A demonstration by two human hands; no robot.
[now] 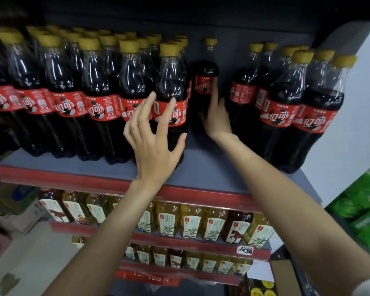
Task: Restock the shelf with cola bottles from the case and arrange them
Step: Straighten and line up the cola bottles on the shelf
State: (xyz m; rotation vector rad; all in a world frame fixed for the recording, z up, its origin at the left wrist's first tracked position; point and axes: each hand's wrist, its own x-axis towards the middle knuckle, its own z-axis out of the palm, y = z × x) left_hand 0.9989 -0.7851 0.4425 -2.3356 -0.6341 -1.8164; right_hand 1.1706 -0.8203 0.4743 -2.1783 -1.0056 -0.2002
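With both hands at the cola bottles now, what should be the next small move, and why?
Probably the right hand should draw the lone back bottle forward into the front row. It stands deep in the gap, and the shelf before it is bare between the front bottle by the left hand and the right group.

Pale floor lower left; white wall right; dim light.
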